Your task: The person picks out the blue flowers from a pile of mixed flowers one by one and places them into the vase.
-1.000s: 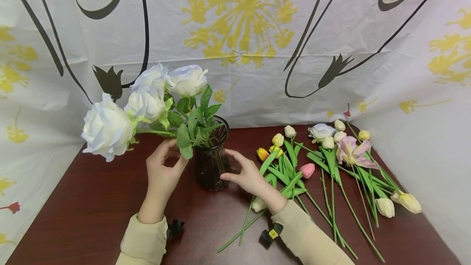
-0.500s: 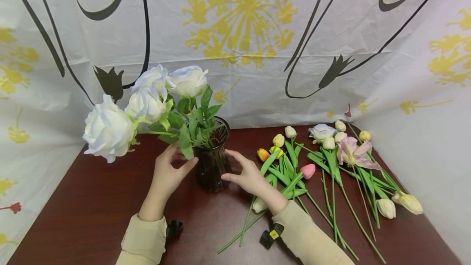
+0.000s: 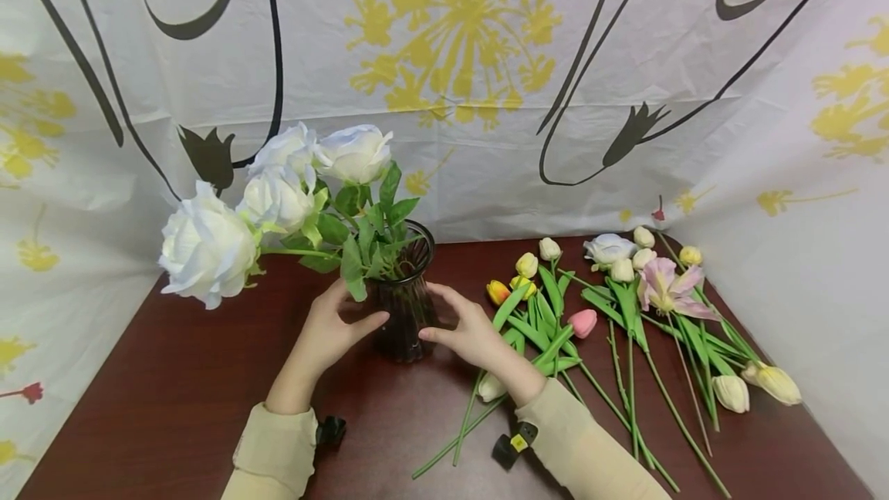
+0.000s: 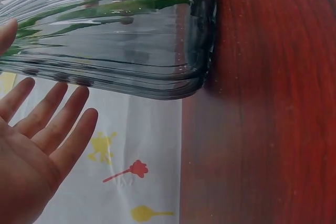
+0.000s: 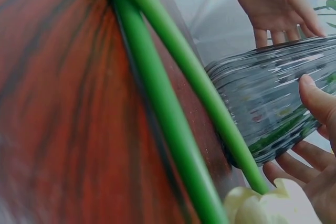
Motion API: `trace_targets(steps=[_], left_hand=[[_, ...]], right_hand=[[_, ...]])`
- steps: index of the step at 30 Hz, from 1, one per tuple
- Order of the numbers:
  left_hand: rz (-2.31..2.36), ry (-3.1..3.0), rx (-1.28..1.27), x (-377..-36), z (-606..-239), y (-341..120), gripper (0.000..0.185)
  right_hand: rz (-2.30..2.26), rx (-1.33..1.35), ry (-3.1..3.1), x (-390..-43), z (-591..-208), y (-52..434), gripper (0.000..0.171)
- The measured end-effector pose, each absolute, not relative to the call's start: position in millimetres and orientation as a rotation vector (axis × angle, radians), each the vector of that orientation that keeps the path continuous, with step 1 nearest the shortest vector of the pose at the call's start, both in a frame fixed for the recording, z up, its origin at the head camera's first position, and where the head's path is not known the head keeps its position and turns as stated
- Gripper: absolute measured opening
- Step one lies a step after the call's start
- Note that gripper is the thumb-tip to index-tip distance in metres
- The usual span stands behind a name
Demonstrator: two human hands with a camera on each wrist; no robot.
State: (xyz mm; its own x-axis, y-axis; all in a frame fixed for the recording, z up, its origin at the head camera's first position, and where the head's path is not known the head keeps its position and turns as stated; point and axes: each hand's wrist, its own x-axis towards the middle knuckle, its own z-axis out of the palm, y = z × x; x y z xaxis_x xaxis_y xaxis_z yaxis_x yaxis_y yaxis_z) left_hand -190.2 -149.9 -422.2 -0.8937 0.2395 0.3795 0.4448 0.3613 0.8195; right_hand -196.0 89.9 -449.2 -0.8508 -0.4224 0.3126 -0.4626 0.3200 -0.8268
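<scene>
A dark ribbed glass vase [image 3: 403, 322] stands on the table, holding several white roses [image 3: 208, 245] that lean left over its rim. My left hand [image 3: 336, 326] is at its left side, thumb in front. In the left wrist view the fingers [image 4: 73, 114] are spread and nearly straight, their tips right at the glass. My right hand [image 3: 468, 326] holds the vase from the right, thumb in front and fingers behind. The right wrist view shows that thumb [image 5: 317, 100] over the ribbed glass. Green stems show through the glass vase [image 4: 121, 40] in the left wrist view.
Right of the vase lie loose artificial flowers: yellow and orange tulips [image 3: 498, 292], a pink tulip [image 3: 582, 323], a pink lily [image 3: 667, 290] and white tulips [image 3: 731, 393]. Some stems reach under my right forearm. A patterned cloth [image 3: 472, 176] hangs behind the dark red table [image 3: 174, 392].
My left hand has moved right and slightly down, from under the rose leaves to the side of the vase. My right hand and the roses have hardly moved.
</scene>
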Motion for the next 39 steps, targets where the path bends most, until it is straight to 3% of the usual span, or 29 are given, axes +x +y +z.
trace_targets(steps=[4,25,34,39], left_hand=[[-1.553,-2.443,-0.584,-189.7,-423.2,-149.4,0.062],[-1.515,-2.421,-0.583,-195.3,-432.0,-151.1,0.045],[-1.533,-2.44,-0.554,-194.5,-428.2,-149.9,0.04],[-1.514,-2.467,-0.534,-182.5,-408.3,-144.3,0.034]], right_hand=[[1.524,0.845,-2.541,-204.8,-465.1,92.8,0.068],[1.318,0.83,-2.654,-202.5,-455.0,97.4,0.068],[1.248,0.824,-2.682,-201.3,-439.5,106.5,0.044],[1.236,0.831,-2.693,-199.3,-426.3,112.9,0.034]])
